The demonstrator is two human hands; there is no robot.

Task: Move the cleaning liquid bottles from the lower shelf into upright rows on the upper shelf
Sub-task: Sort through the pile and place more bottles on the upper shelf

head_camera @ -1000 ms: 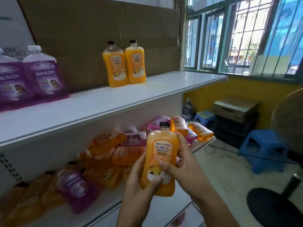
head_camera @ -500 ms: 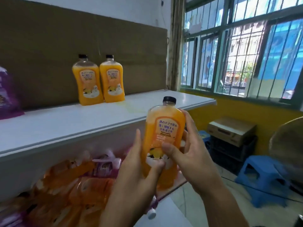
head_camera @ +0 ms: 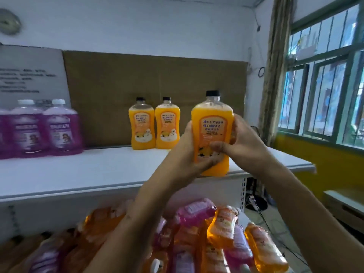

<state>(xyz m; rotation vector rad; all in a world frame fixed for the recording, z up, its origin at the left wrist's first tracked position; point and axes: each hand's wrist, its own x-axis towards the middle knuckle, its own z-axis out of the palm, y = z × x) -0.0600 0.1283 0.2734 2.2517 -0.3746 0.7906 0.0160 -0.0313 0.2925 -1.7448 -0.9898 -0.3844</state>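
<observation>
An orange bottle with a black cap [head_camera: 211,123] stands upright between my two hands, at the front edge of the white upper shelf [head_camera: 88,172]. My left hand [head_camera: 187,154] wraps its lower left side; my right hand [head_camera: 242,142] grips its right side, thumb across the label. I cannot tell if its base touches the shelf. Two orange bottles [head_camera: 141,125] [head_camera: 167,124] stand side by side at the back of the upper shelf. Purple bottles [head_camera: 61,129] stand upright at the left. On the lower shelf, several orange and pink bottles [head_camera: 222,227] lie in a heap.
Brown cardboard [head_camera: 153,83] backs the upper shelf, with a white printed board [head_camera: 29,75] to its left. A barred window [head_camera: 325,95] and yellow wall are at the right. A box [head_camera: 346,205] and cables [head_camera: 256,201] sit on the floor at the right.
Both hands have lifted the orange bottle from in front of the lower shelf up to the front edge of the upper shelf. The camera tilted upward.
</observation>
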